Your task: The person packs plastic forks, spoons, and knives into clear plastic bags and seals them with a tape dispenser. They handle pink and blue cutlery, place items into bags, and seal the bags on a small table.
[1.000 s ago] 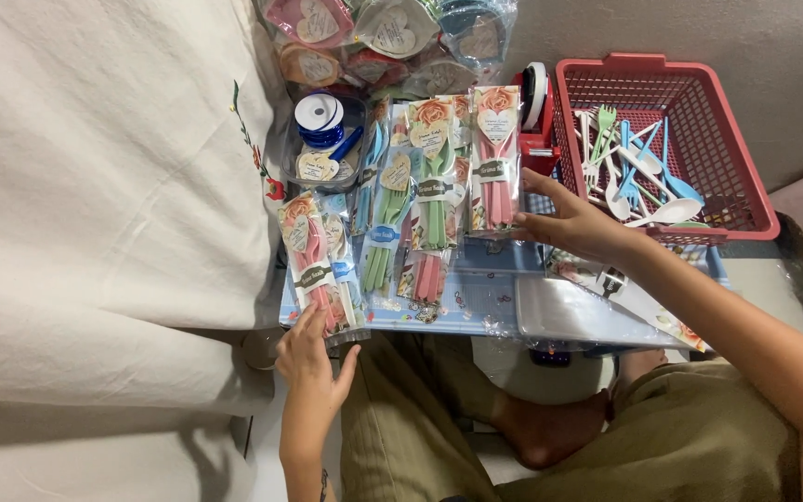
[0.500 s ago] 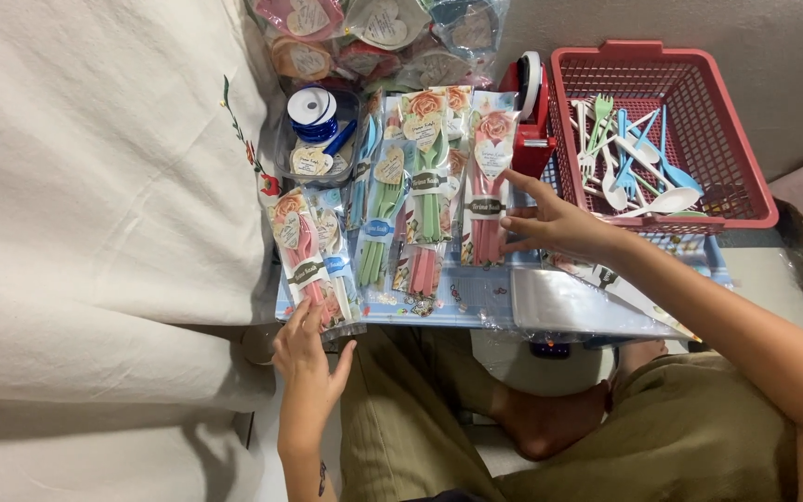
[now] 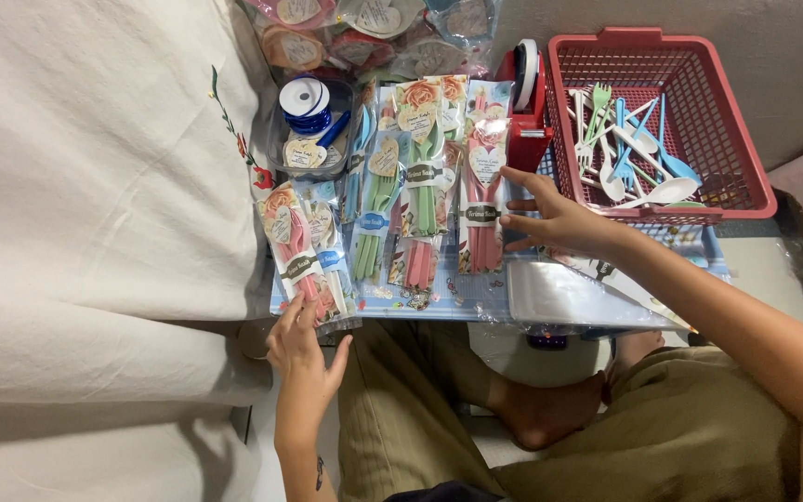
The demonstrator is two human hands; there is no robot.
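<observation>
1. A white cloth [image 3: 85, 214] with a small embroidered flower fills the nine o'clock side of the view.
2. A low surface [image 3: 476, 299] with a blue patterned top sits in the middle, carrying the packets.
3. A red plastic basket [image 3: 745, 177] stands at two o'clock, holding loose plastic forks and spoons [image 3: 629, 158] in white, blue and green.
4. A red tape dispenser [image 3: 527, 102] stands just beside the basket, at its nine o'clock.
5. A row of clear cutlery packets [image 3: 420, 177], green, pink and blue, lies at twelve o'clock on the surface.
6. The right hand [image 3: 550, 218] rests open, fingers spread, its fingertips touching the pink packet [image 3: 482, 200] at the three o'clock end of that row; the grip is wide and holds nothing.
7. The left hand [image 3: 304, 349] lies at seven o'clock, fingers loosely open against the bottom edge of a second pair of packets [image 3: 304, 256]; whether it grips them I cannot tell.
8. A clear tub [image 3: 309, 135] with blue ribbon spools [image 3: 305, 100] sits at eleven o'clock.
</observation>
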